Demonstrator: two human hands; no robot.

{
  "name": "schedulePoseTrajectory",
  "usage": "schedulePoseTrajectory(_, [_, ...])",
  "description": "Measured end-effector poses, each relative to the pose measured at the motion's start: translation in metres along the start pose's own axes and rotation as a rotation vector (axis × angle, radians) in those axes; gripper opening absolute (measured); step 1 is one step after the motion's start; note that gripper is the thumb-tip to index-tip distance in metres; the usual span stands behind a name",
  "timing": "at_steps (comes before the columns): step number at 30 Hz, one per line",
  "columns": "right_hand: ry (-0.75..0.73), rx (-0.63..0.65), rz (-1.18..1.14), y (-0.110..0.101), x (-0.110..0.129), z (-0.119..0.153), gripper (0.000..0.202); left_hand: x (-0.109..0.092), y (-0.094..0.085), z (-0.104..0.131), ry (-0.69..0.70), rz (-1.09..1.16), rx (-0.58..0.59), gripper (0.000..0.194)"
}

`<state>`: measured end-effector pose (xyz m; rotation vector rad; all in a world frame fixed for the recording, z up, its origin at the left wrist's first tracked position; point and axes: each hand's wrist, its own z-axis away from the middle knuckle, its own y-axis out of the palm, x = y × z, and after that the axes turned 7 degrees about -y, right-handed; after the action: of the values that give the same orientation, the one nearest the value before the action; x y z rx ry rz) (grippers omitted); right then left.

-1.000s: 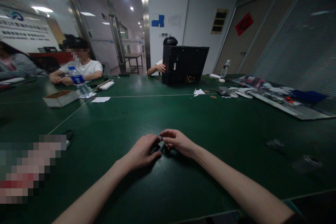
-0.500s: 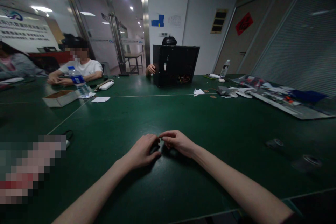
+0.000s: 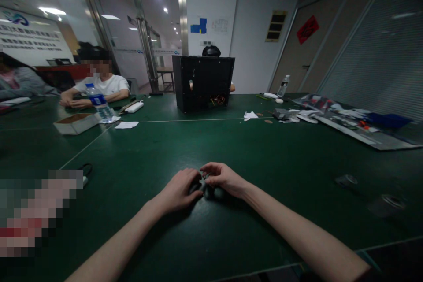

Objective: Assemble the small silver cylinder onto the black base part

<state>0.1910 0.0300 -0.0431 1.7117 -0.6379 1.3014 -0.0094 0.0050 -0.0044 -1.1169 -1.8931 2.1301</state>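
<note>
Small grey object (image 3: 202, 182) is between left hand (image 3: 180, 190) and right hand (image 3: 228, 180), at lower centre. Fingers (image 3: 214, 166) curl; I cannot tell if pinching.

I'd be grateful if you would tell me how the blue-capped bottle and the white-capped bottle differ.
The blue-capped bottle has a blue label; the white-capped bottle has a dark one. The blue-capped bottle looks larger in the picture than the white-capped bottle. The blue-capped bottle is at left, the white-capped bottle at right. Both are see-through and capped.
</note>
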Motion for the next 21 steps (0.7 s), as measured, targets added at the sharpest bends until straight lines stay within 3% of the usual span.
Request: schedulePoseTrajectory(21, [0.01,-0.004,0.021,0.0002,-0.0019,-0.0005,0.031,0.0006,0.0012,-0.0004,-0.016,-0.024,0.018,0.036])
